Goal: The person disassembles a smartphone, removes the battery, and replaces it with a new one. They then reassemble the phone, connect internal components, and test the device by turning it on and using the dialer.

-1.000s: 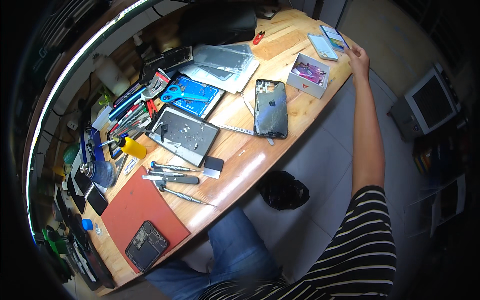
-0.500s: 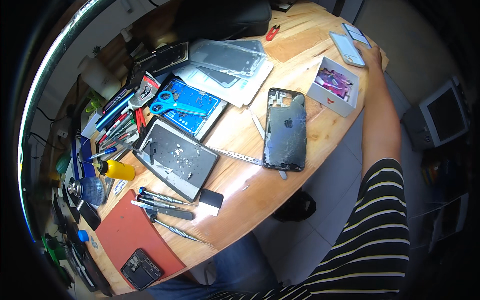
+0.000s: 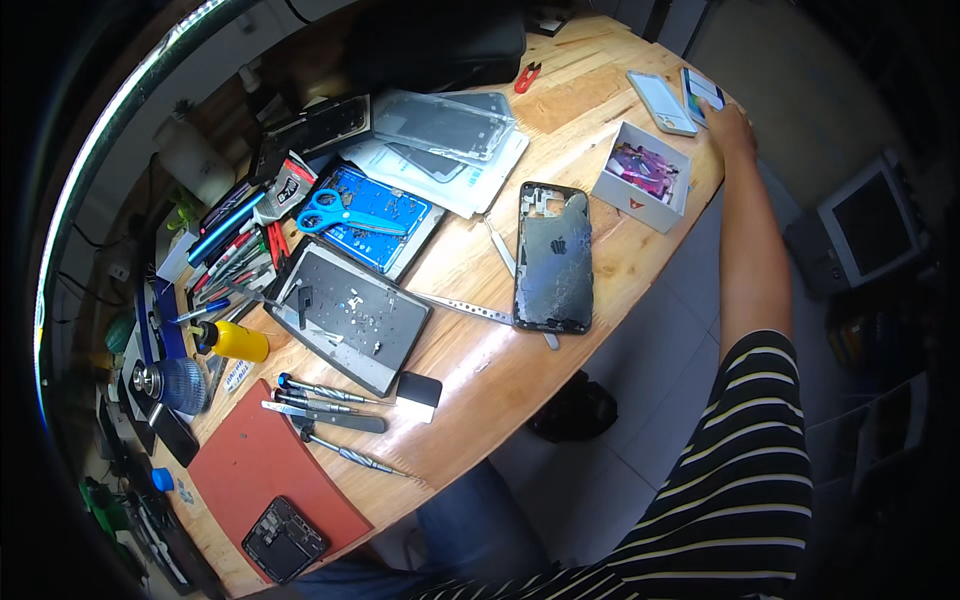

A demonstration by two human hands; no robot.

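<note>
Right hand [image 3: 732, 130] at the lit phone [image 3: 698, 88] on the desk [image 3: 465, 425], fingers [image 3: 710, 108] partly hidden, grip impossible to tell.

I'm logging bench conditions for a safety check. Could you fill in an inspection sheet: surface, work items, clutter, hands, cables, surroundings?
Surface: wooden workbench, partly covered by a red mat.
Work items: bright-screened phone at the far right end; cracked dark phone back nearer.
Clutter: blue scissors, screwdrivers, yellow bottle.
Hands: right hand touches the bright-screened phone, grip unclear; left hand not in view.
Cables: dark cable at the left, its ends unclear.
Surroundings: black bag on the tiled floor.
</note>
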